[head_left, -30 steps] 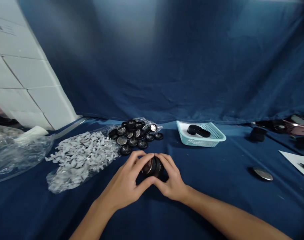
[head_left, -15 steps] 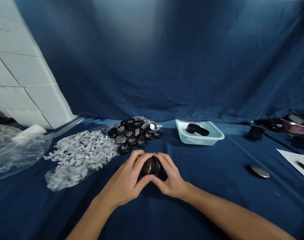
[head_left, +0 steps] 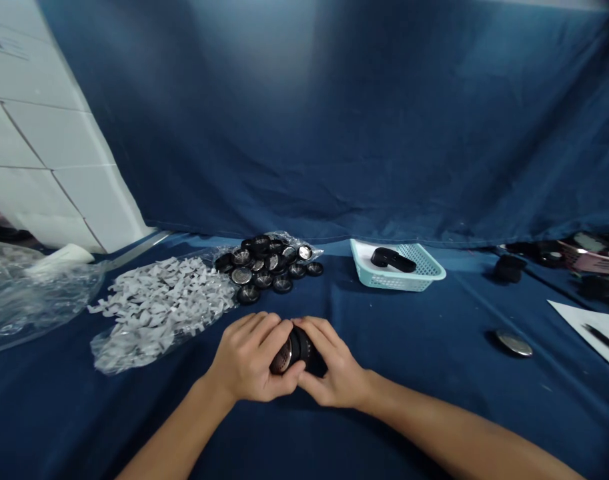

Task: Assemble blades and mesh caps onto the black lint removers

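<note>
In the middle front of the head view, my left hand [head_left: 254,357] is closed round a black round part with a shiny, dotted metal face [head_left: 283,357]. My right hand [head_left: 334,367] grips a dark round black piece [head_left: 304,347] pressed against it from the right. The thumbs almost meet on the near side, and my fingers cover much of both pieces. Just beyond my hands lies a pile of black round parts [head_left: 263,280] with patterned or shiny faces, some on clear plastic.
Left of the pile, many small whitish pieces [head_left: 159,300] lie on a clear bag. A light blue basket [head_left: 394,281] holds a black handled item [head_left: 393,259]. An oval metallic piece [head_left: 514,344], white paper [head_left: 564,313] with a pen, and a pink basket [head_left: 589,260] are rightward.
Both hands have come slightly nearer and left with the black pieces. My left fingers have wrapped further round the dotted part. The view has shifted a little.
</note>
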Available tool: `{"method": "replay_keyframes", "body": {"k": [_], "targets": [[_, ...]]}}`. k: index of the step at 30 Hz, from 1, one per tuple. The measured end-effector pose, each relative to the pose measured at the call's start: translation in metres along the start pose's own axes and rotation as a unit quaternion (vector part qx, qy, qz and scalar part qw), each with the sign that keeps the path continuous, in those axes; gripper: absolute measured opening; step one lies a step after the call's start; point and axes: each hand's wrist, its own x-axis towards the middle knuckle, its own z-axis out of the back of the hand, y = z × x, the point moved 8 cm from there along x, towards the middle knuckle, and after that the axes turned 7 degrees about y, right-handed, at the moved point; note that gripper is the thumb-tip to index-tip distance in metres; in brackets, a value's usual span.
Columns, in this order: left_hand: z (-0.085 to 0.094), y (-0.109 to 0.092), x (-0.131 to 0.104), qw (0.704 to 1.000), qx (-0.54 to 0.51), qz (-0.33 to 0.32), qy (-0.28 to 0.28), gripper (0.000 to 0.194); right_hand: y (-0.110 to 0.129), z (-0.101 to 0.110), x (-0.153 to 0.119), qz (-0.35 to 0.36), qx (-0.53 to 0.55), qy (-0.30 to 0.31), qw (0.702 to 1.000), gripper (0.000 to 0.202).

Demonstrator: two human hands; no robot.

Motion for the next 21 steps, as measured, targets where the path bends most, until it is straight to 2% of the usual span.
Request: {"method": "replay_keyframes", "body": {"k": [5, 9, 13, 17, 21], "targets": [[0.003, -0.002, 0.000, 0.999, 0.020, 0.033, -0.014, 0.026, 0.000, -0.001, -0.001, -0.009, -0.011, -0.011, 1.000, 0.071], [-0.001, 0.005, 0.000, 0.995, -0.002, 0.103, 0.012, 0.020, 0.003, 0.002, 0.000, -0.011, -0.039, -0.042, 0.998, 0.070], [-0.006, 0.014, -0.004, 0.979, -0.068, 0.188, 0.022, 0.016, 0.008, 0.005, 0.002, -0.008, -0.077, -0.078, 0.994, 0.069], [-0.014, 0.022, -0.009, 0.948, -0.143, 0.282, 0.040, 0.017, 0.012, 0.009, 0.003, -0.009, -0.122, -0.116, 0.986, 0.068], [-0.026, 0.030, -0.015, 0.890, -0.235, 0.385, 0.070, 0.023, 0.014, 0.010, 0.002, -0.002, -0.171, -0.118, 0.978, 0.068]]}}
